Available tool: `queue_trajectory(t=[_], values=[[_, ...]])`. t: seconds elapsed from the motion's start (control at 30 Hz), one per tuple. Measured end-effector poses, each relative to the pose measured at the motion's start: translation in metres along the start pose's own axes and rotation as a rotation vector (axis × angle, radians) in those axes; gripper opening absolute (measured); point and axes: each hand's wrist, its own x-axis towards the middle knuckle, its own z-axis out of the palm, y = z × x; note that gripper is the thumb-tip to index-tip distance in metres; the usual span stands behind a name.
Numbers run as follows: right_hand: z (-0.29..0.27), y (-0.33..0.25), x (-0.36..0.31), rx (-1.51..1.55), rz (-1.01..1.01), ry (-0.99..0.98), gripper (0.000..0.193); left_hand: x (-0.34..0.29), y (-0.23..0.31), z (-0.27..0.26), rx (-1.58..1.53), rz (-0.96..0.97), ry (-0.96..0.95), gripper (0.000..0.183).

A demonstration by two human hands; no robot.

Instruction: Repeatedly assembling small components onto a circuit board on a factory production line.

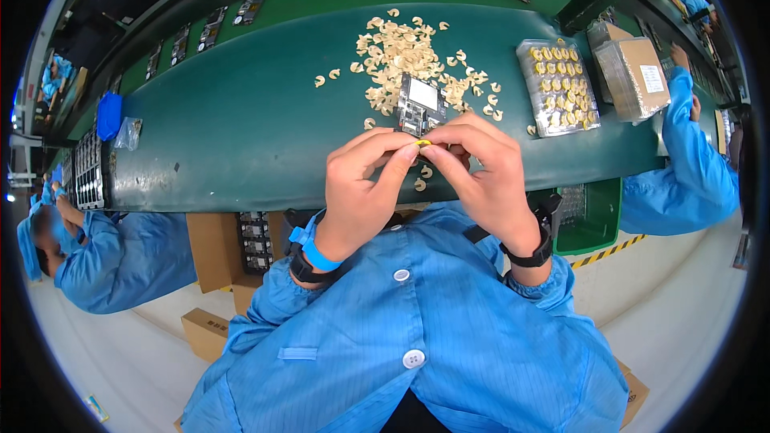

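Observation:
Between the fingertips of my left hand (373,168) and my right hand (477,164) is a small round yellow piece (422,143), pinched from both sides. It looks like the yellow coin-shaped parts in the clear tray (559,88) to the right. Just beyond my fingers a circuit board (421,103) with a pale square on it lies on the green table, partly hidden by my hands. Behind and around the board spreads a loose pile of small cream-coloured notched pieces (397,50). A few of these lie close under my hands.
Right of the tray stand clear packs with a brown carton (634,76). A blue item (108,116) and a small plastic bag (128,134) lie at the left. More circuit boards (253,5) line the far strip. A green bin (589,216) sits below the edge. Co-workers in blue flank me.

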Motion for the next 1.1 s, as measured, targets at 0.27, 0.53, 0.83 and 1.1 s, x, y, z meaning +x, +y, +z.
queue_trajectory(t=[0.27,0.53,0.83,1.1], values=[[-0.012,0.007,0.004,-0.182,-0.411,0.018,0.016,0.000,0.010,-0.005,-0.437,-0.240,-0.050,0.015],[-0.009,-0.003,0.001,0.052,-0.116,0.049,0.016,-0.001,0.004,-0.001,-0.333,-0.124,0.049,0.012],[-0.002,-0.001,-0.004,0.223,0.164,0.057,0.011,-0.004,0.006,0.004,-0.237,-0.086,0.088,0.028],[0.002,-0.015,0.005,0.174,0.212,-0.093,0.009,-0.002,0.006,-0.010,-0.385,-0.266,0.039,0.038]])
